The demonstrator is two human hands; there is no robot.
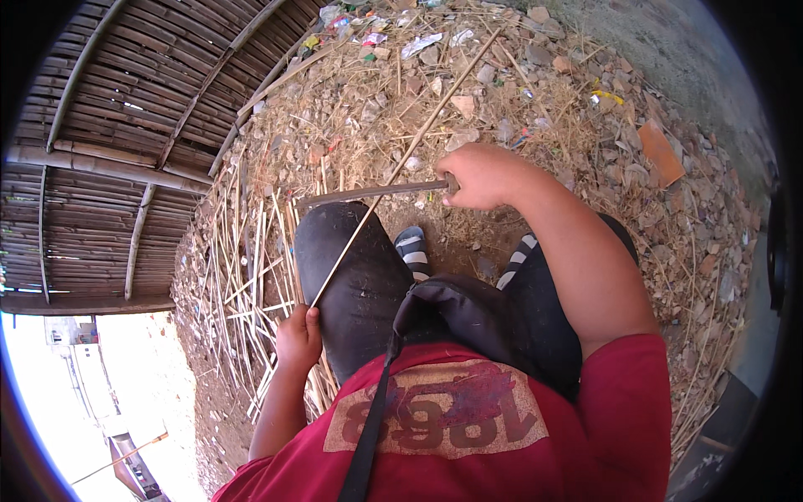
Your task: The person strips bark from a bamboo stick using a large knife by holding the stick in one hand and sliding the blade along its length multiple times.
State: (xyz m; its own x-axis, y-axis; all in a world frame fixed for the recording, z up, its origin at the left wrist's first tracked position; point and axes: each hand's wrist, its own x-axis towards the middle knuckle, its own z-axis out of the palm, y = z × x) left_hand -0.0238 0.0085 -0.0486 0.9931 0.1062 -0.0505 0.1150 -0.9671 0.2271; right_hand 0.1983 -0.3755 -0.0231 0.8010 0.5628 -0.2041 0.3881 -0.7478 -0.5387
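My left hand [299, 336] is closed around the lower end of a long, thin bamboo strip [345, 253], beside my left knee. The strip slants up and away to the right, over my thigh and the ground. My right hand [483, 177] grips the handle of a long-bladed knife [393, 191]. Its dark blade points left and crosses the strip just beyond my left knee; whether it cuts in or only touches cannot be made out. Many pale split bamboo strips [261, 284] lie in a loose heap to the left of my leg.
A woven bamboo wall [109, 109] with poles rises on the left. Rubble, dry straw and litter cover the ground [376, 117], with a broken orange tile [661, 153] at right. A grey wall [669, 50] bounds the far right. A black bag [460, 314] rests in my lap.
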